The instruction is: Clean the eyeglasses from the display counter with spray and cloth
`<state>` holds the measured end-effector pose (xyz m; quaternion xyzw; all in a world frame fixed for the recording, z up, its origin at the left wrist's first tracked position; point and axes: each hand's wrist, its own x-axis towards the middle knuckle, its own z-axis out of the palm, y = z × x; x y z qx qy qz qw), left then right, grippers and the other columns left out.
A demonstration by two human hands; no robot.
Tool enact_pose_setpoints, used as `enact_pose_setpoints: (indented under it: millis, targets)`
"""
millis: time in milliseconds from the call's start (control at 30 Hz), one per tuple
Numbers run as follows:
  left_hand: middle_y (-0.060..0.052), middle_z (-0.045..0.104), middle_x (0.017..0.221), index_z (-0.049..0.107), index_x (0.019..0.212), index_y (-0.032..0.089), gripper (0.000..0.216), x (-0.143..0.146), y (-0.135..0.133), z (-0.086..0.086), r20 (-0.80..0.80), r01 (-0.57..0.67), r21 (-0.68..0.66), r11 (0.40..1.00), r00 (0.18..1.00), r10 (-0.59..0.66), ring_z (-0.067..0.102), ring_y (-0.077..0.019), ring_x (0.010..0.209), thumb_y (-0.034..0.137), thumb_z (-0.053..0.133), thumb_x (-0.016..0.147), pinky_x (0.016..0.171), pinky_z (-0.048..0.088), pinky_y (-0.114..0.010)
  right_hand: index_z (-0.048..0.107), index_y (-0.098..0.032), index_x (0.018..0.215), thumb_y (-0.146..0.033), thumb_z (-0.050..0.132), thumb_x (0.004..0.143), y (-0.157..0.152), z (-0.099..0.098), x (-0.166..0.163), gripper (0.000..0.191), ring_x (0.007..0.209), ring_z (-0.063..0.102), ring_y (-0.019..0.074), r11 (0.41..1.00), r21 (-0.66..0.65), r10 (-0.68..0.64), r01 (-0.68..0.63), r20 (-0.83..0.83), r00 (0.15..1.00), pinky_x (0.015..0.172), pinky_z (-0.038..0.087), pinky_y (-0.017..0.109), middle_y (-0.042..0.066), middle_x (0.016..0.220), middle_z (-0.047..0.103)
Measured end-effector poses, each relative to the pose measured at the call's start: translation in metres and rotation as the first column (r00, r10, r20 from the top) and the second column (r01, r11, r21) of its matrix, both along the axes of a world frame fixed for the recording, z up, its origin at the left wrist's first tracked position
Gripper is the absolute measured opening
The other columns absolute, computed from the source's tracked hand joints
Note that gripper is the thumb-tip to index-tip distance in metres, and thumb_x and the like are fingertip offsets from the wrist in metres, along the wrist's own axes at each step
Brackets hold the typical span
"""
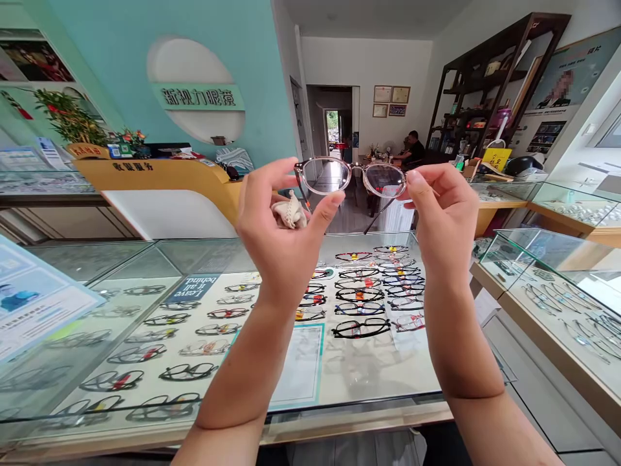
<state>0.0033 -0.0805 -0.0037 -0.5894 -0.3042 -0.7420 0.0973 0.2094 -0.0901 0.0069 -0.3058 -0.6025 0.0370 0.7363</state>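
Raised above the glass counter, a pair of eyeglasses (358,166) with a clear, thin frame is stretched between my two hands, its temples unfolded. My left hand (279,220) pinches the left end of the frame, the thumb near the lower rim of that lens. Tucked in the same palm is a crumpled cream cloth (290,212). My right hand (444,213) grips the other end at the hinge between thumb and fingers. One dark temple hangs down behind the right lens.
Below my arms stands a glass display case (359,382) with rows of eyeglasses inside. A printed sign (39,298) leans at the left. Another glass case (557,310) is at the right. Farther back are a yellow-fronted reception desk (165,181) and a seated person (414,149).
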Motion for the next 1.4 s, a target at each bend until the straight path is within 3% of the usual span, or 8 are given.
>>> enact_pose_setpoints:
  millis: [133,300,400,467,567,833,1033,1400]
  targets:
    - [-0.008,0.078,0.117,0.073,0.129,0.030,0.057,-0.001,0.011,0.000,0.006,0.119,-0.058,0.991,0.993,-0.119,0.077,-0.0268,0.107,0.066,0.090,0.088,0.083,0.060,-0.043,0.070,-0.026,0.099,-0.042,0.070,0.106,-0.005,0.000,-0.003,0.018,0.083,0.070,0.0158,0.996,0.059,-0.068,0.070,-0.025,0.997,0.074,0.058,0.033,0.001,0.090,0.072]
    - [-0.010,0.080,0.127,0.069,0.136,0.031,0.063,-0.003,0.034,-0.007,-0.025,0.189,-0.020,0.982,0.982,-0.189,0.077,-0.0291,0.120,0.073,0.084,0.090,0.088,0.063,-0.047,0.072,-0.028,0.100,-0.043,0.071,0.106,-0.008,-0.001,-0.008,0.017,0.087,0.071,0.0190,0.989,0.124,-0.078,0.087,-0.070,0.994,0.077,0.061,0.038,0.003,0.096,0.073]
    - [-0.011,0.076,0.138,0.065,0.138,0.033,0.073,-0.002,0.046,-0.010,-0.024,0.118,0.110,0.987,0.993,-0.116,0.072,-0.0325,0.133,0.081,0.082,0.087,0.088,0.064,-0.049,0.074,-0.031,0.103,-0.041,0.074,0.104,-0.008,-0.001,-0.011,0.010,0.096,0.071,0.0243,0.985,0.167,-0.032,0.045,-0.082,0.996,0.081,0.063,0.045,0.007,0.104,0.074]
    - [-0.013,0.072,0.145,0.062,0.141,0.032,0.077,-0.001,0.049,-0.012,0.006,0.030,0.113,0.993,1.000,-0.031,0.068,-0.0355,0.141,0.083,0.080,0.087,0.089,0.065,-0.049,0.075,-0.032,0.107,-0.041,0.074,0.104,-0.006,-0.002,-0.013,0.010,0.102,0.071,0.0268,0.983,0.183,-0.003,0.017,-0.076,0.997,0.084,0.064,0.047,0.008,0.109,0.073]
    - [-0.015,0.068,0.151,0.058,0.147,0.033,0.076,0.002,0.047,-0.015,0.038,-0.008,0.062,0.998,0.999,0.006,0.066,-0.0373,0.144,0.081,0.076,0.091,0.095,0.065,-0.050,0.074,-0.031,0.112,-0.045,0.070,0.105,0.000,-0.004,-0.014,0.016,0.104,0.072,0.0253,0.984,0.179,0.019,-0.008,-0.063,0.998,0.086,0.064,0.047,0.007,0.110,0.070]
    - [-0.015,0.064,0.156,0.058,0.149,0.035,0.077,0.007,0.035,-0.020,0.043,0.128,0.013,0.992,0.991,-0.128,0.075,-0.0361,0.127,0.073,0.084,0.088,0.098,0.065,-0.053,0.070,-0.031,0.114,-0.052,0.066,0.107,0.023,-0.008,-0.005,0.023,0.106,0.074,0.0233,0.985,0.151,0.090,-0.081,-0.054,0.994,0.084,0.064,0.041,0.006,0.110,0.071]
    - [-0.015,0.063,0.157,0.056,0.149,0.035,0.076,0.009,0.031,-0.019,0.054,0.059,0.006,0.998,0.997,-0.059,0.070,-0.0369,0.135,0.074,0.083,0.089,0.102,0.065,-0.055,0.068,-0.032,0.116,-0.059,0.060,0.108,0.029,-0.008,-0.001,0.029,0.106,0.078,0.0221,0.980,0.053,0.196,-0.194,-0.047,0.979,0.077,0.066,0.038,0.006,0.112,0.075]
    - [-0.014,0.061,0.155,0.057,0.148,0.035,0.077,0.013,0.032,-0.018,0.067,0.131,0.027,0.991,0.989,-0.133,0.059,-0.0385,0.151,0.075,0.083,0.088,0.109,0.063,-0.053,0.068,-0.032,0.116,-0.064,0.060,0.107,0.035,-0.008,0.001,0.034,0.105,0.083,0.0224,0.960,0.024,0.281,-0.280,-0.050,0.958,0.074,0.067,0.036,0.004,0.108,0.078]
